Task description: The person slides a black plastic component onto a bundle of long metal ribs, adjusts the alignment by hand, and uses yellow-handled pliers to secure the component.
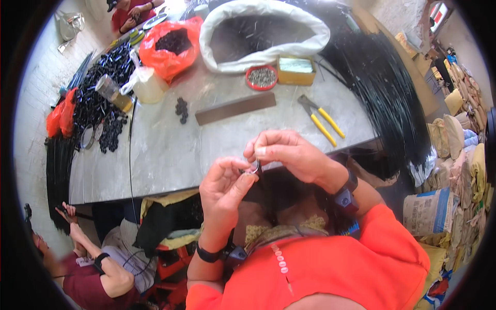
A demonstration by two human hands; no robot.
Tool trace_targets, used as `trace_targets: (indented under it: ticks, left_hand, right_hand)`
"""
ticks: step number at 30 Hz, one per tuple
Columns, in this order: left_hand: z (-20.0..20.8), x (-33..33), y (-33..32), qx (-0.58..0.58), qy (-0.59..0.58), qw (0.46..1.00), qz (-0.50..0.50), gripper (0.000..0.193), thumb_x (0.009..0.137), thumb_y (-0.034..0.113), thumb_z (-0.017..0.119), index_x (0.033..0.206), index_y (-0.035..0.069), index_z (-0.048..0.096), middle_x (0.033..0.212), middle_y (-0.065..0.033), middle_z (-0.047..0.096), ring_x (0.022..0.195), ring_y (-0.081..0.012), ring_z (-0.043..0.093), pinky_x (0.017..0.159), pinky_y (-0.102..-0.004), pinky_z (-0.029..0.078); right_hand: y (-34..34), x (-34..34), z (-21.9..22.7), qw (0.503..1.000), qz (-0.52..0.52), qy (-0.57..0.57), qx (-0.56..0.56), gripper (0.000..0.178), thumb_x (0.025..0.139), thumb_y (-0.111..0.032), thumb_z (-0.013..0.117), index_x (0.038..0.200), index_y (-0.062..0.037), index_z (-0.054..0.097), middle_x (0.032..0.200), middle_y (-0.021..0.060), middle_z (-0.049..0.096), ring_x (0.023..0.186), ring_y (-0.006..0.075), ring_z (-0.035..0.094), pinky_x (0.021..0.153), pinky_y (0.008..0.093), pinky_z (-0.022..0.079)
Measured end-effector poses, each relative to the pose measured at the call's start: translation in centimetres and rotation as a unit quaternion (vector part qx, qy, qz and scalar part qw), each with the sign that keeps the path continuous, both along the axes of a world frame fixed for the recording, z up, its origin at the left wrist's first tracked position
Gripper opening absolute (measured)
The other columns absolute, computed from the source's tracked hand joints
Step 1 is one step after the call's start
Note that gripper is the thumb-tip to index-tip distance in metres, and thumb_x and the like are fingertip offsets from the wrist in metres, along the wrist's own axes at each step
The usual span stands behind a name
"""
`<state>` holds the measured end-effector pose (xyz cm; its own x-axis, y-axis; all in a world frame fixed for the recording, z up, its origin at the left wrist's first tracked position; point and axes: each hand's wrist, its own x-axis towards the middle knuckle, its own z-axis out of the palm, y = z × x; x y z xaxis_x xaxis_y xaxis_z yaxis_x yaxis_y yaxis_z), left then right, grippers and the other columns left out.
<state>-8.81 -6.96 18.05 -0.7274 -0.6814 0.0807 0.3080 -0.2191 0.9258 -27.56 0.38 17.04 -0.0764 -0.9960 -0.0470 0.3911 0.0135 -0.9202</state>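
My left hand and my right hand meet just off the near edge of the table. Between their fingertips is a small dark curved piece with a shiny part; its exact kind is too small to tell. Thumb and forefinger of the left pinch its lower side, while the right pinches it from above. Pliers with yellow handles lie on the table beyond my right hand. A flat brown bar rests farther in, with a small heap of black pieces left of it.
Across the table stand a white sack, a red dish of small metal parts, a yellow box, a red plastic bag and a white jug. Long black strips cover the right side. One co-worker sits left, another far off.
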Motion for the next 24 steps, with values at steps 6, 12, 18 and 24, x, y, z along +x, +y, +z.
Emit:
trace_targets:
  ticks: [6,12,18,24]
  left_hand:
    - [-0.7,-0.2,-0.9,0.018,0.027,0.999,-0.009,0.017,0.091,-0.004,0.065,0.107,-0.001,0.059,0.097,-0.0091,0.065,0.091,-0.0161,0.064,0.085,-0.0292,0.051]
    - [-1.4,0.4,-1.3,0.039,0.063,0.997,-0.032,0.019,0.091,-0.009,0.064,0.108,-0.004,0.061,0.101,-0.0119,0.067,0.096,-0.0191,0.067,0.087,-0.0300,0.055]
    - [-1.8,0.8,-1.4,0.064,0.078,0.992,-0.069,0.021,0.090,-0.010,0.065,0.110,-0.004,0.061,0.100,-0.0095,0.067,0.098,-0.0166,0.067,0.087,-0.0278,0.054]
    - [-2.2,1.9,-2.0,0.045,0.087,0.992,-0.075,0.021,0.090,-0.010,0.065,0.110,-0.004,0.061,0.106,-0.0093,0.065,0.100,-0.0144,0.064,0.090,-0.0271,0.053]
  right_hand:
    - [-1.2,-1.4,1.5,0.997,0.058,0.057,0.018,0.023,0.095,-0.028,0.065,0.097,-0.0053,0.069,0.093,0.0010,0.067,0.087,0.0088,0.059,0.081,0.0284,0.046]
    - [-4.4,-3.4,3.3,0.965,0.035,0.255,0.059,0.021,0.096,-0.021,0.066,0.102,-0.0014,0.068,0.088,-0.0004,0.067,0.078,0.0073,0.062,0.067,0.0245,0.050]
    - [-11.7,-2.8,2.4,0.866,0.012,0.493,-0.085,0.015,0.091,-0.012,0.068,0.099,0.0012,0.068,0.082,0.0059,0.068,0.069,0.0106,0.063,0.062,0.0282,0.050]
    - [-19.6,0.9,-0.9,0.691,-0.007,0.695,-0.199,0.015,0.085,-0.022,0.069,0.095,-0.0097,0.069,0.092,0.0084,0.064,0.095,0.0302,0.063,0.080,0.0440,0.048]
